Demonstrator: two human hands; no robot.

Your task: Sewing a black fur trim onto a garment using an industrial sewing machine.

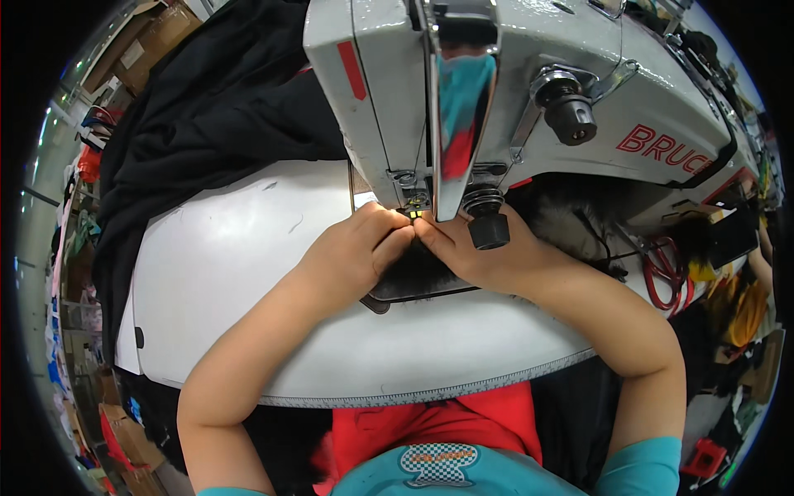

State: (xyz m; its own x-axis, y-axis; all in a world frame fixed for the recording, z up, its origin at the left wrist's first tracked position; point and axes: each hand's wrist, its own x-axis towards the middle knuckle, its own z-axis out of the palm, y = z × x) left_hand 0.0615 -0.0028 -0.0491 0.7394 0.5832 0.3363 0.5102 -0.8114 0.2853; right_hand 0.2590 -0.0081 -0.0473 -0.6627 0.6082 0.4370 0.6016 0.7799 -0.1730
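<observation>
A grey industrial sewing machine (pixel 529 91) fills the top of the head view. Its needle area (pixel 416 207) sits just above my two hands. My left hand (pixel 356 252) and my right hand (pixel 480 248) meet fingertip to fingertip under the machine head, pinching a small piece of black fabric (pixel 413 273) that lies on the dark needle plate. Most of that fabric is hidden beneath my hands. Both forearms come up from the lower edge.
The white sewing table (pixel 223 264) curves round, with a ruler strip along its front edge (pixel 463 384). A heap of black cloth (pixel 207 107) hangs over the table's far left. Red-handled scissors (pixel 662 273) lie at the right. Cardboard boxes (pixel 141 50) stand at upper left.
</observation>
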